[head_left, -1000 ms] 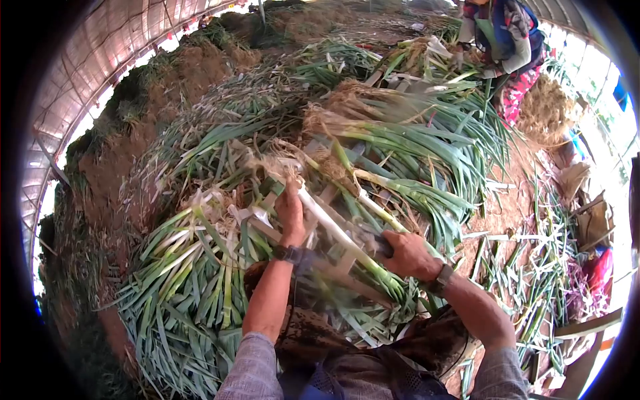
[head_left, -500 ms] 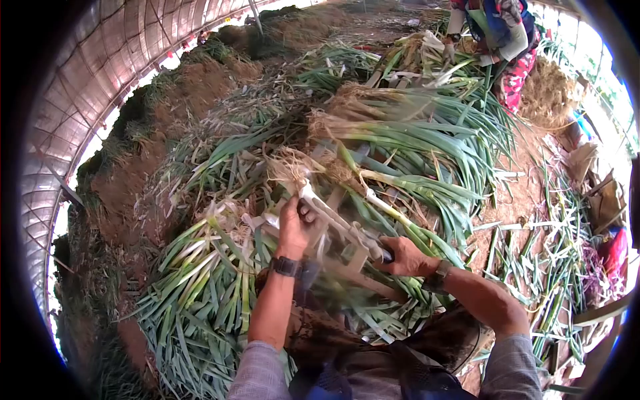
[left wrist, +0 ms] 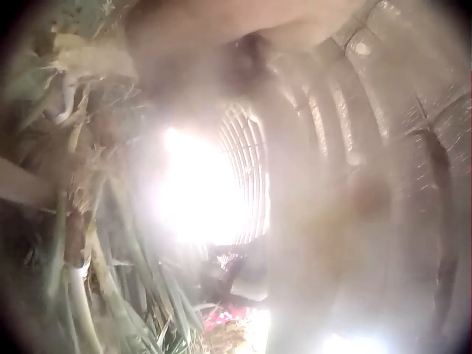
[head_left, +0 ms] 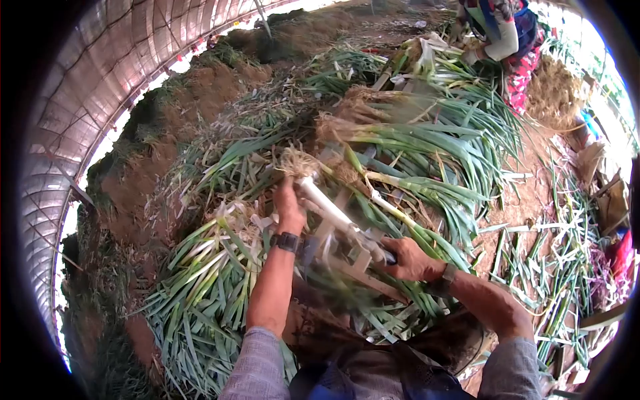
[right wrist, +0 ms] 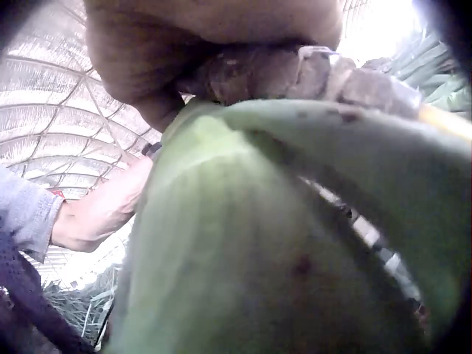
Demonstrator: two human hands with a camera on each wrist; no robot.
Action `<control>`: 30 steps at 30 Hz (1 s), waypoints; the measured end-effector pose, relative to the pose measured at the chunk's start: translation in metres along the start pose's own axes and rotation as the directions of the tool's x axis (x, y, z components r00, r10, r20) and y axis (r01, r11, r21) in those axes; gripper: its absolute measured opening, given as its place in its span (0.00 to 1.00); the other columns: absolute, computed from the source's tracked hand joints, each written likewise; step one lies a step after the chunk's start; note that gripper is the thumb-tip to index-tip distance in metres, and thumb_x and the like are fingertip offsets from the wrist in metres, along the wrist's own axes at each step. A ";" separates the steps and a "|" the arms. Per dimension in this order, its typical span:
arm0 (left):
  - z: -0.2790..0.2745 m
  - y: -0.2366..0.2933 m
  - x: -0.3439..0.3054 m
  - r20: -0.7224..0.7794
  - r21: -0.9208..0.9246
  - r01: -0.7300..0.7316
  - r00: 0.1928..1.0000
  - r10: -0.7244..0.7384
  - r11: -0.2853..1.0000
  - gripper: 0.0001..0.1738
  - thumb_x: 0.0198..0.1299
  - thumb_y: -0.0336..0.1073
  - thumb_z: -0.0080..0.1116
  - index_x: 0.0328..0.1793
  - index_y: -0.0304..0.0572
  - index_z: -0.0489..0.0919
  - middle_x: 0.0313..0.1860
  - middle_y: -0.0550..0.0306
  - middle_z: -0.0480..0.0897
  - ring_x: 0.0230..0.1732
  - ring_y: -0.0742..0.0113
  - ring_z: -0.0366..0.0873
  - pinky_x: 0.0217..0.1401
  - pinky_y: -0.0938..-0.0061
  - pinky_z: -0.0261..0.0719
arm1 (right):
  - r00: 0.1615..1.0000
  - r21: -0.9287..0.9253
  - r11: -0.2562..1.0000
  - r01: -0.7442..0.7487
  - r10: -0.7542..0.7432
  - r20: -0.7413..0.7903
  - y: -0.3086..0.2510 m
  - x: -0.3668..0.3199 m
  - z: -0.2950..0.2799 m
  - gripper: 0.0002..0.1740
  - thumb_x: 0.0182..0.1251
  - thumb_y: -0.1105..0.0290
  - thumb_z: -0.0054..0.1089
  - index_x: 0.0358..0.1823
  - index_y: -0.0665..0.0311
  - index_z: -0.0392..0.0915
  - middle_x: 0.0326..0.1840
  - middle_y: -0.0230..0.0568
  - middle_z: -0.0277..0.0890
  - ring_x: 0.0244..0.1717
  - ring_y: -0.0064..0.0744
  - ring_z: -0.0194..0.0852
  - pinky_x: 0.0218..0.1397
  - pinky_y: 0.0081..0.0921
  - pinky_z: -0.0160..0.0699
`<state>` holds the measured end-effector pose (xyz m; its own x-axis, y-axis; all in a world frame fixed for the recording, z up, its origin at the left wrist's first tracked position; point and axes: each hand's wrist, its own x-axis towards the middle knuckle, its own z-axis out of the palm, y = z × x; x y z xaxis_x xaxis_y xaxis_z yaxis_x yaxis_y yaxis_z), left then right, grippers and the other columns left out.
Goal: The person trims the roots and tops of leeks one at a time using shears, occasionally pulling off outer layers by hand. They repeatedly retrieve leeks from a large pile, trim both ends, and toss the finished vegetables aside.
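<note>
In the head view my left hand (head_left: pixel 288 207) grips a leek (head_left: pixel 325 202) just below its tuft of pale roots. The white shank slants down to the right, toward my other hand. My right hand (head_left: pixel 411 259) curls round a dark-handled tool (head_left: pixel 387 257), whose far part overlaps the leek; I cannot tell its kind. In the right wrist view a broad green leaf (right wrist: pixel 214 221) fills the middle below the hand, with a dark, grimy object (right wrist: pixel 258 74) under the fingers. The left wrist view is hazy, with blurred skin along its top.
A wooden frame (head_left: pixel 363 272) stands below the leek. Leeks (head_left: pixel 200 280) are heaped at left, with another pile (head_left: pixel 413 137) ahead. Cut leaves (head_left: pixel 547 267) litter the ground at right. Another person (head_left: pixel 500 40) bends over leeks at the far right. A curved greenhouse wall (head_left: pixel 100 93) rises at left.
One second ago the leek's green end reached down past my right hand; it no longer shows there. The root end has turned more into sight. The head view has shifted slightly.
</note>
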<state>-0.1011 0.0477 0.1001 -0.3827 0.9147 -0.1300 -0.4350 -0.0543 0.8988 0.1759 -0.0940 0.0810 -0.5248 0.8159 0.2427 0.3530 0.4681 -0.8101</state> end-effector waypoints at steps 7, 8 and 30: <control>-0.022 -0.017 -0.046 0.463 -0.001 0.464 0.785 -0.411 0.886 0.14 0.59 0.47 0.61 0.27 0.53 0.72 0.16 0.69 0.70 0.17 0.73 0.69 0.20 0.70 0.73 | 0.999 0.002 1.000 -0.028 0.028 0.016 -0.005 -0.013 -0.008 0.17 0.55 0.68 0.67 0.41 0.71 0.76 0.23 0.51 0.71 0.23 0.37 0.66 0.31 0.35 0.71; -0.022 -0.024 -0.052 0.446 0.001 0.453 0.798 -0.406 0.891 0.10 0.57 0.41 0.58 0.25 0.53 0.72 0.17 0.68 0.70 0.17 0.72 0.68 0.19 0.71 0.72 | 1.000 0.027 0.999 -0.023 0.024 -0.004 -0.002 -0.016 -0.005 0.16 0.55 0.68 0.67 0.41 0.70 0.76 0.23 0.50 0.70 0.23 0.36 0.66 0.31 0.35 0.71; -0.030 0.053 -0.035 0.845 0.532 -0.839 0.534 -0.014 0.116 0.13 0.60 0.41 0.52 0.30 0.42 0.82 0.18 0.59 0.77 0.18 0.65 0.74 0.26 0.69 0.73 | 0.997 0.139 0.989 -0.045 0.036 0.065 -0.008 -0.025 -0.007 0.18 0.57 0.68 0.67 0.45 0.70 0.75 0.25 0.43 0.72 0.26 0.27 0.67 0.32 0.30 0.70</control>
<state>-0.1358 0.0010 0.1396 0.4903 0.8281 0.2717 0.7045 -0.5601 0.4358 0.1919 -0.1155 0.0850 -0.5610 0.8084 0.1781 0.2650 0.3792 -0.8866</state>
